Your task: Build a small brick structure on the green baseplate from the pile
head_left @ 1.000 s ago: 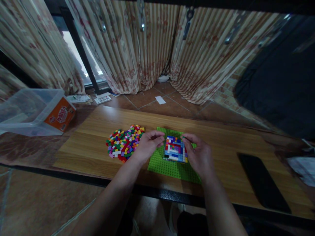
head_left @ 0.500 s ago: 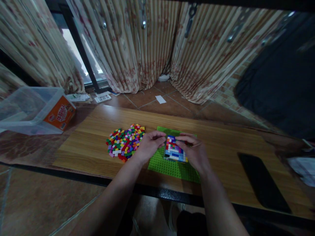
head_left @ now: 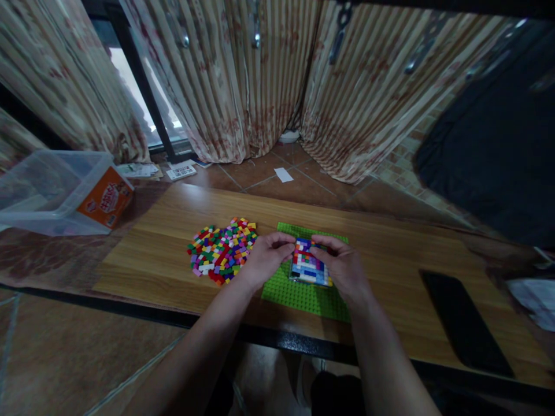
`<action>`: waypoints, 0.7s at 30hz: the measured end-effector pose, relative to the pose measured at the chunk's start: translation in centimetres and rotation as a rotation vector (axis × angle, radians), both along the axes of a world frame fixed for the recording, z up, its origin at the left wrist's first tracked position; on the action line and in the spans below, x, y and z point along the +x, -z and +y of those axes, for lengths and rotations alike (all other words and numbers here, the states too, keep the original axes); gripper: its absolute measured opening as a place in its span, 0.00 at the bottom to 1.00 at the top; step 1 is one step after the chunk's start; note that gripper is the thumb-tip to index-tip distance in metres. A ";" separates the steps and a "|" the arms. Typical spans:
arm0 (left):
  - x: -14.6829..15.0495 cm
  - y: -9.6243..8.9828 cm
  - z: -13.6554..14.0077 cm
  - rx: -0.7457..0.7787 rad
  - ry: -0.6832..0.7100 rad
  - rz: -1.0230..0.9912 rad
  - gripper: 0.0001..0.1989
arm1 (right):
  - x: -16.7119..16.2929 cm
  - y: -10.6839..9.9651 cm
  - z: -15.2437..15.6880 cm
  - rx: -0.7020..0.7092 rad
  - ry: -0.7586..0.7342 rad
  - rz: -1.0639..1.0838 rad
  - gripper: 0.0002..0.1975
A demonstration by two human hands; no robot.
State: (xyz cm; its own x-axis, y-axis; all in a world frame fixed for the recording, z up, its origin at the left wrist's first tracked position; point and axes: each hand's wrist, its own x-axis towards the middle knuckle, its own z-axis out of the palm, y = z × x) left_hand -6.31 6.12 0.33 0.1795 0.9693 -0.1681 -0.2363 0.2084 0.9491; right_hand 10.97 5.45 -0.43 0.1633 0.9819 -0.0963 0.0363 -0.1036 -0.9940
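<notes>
A block of multicoloured toy bricks [head_left: 310,268], mostly blue, white, red and purple, stands on a green studded baseplate [head_left: 295,297]. My left hand [head_left: 273,254] is at the block's left upper edge, thumb and forefinger brought together; whatever they pinch is too small to make out. On the other side my right hand [head_left: 340,260] has its fingers curled over the block's right part and covers some of it. Its thumb and forefinger lie close to the top bricks, and I cannot make out anything between them. Left of the baseplate lies a pile of loose bricks [head_left: 223,251].
The wooden table [head_left: 160,248] carries a black phone-shaped slab [head_left: 463,323] at its right end. Beyond its left end stands a clear plastic box [head_left: 56,196] with an orange label. Striped curtains [head_left: 260,86] hang behind. A white paper [head_left: 283,174] lies on the tiled floor.
Both hands stay at the block with almost the same grip. The right hand's fingers have shifted very slightly to the left; the bricks look the same.
</notes>
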 end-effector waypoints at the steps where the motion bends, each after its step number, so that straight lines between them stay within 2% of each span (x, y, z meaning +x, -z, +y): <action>1: 0.0 0.0 0.0 0.003 -0.002 0.003 0.07 | 0.0 0.0 0.0 -0.008 0.002 0.014 0.19; 9: 0.4 0.0 -0.2 -0.009 -0.026 0.025 0.07 | 0.0 0.0 0.3 -0.062 0.011 0.059 0.22; 21: 0.5 0.1 -0.5 0.023 -0.046 0.080 0.06 | -0.2 -0.7 0.5 -0.106 0.016 0.093 0.21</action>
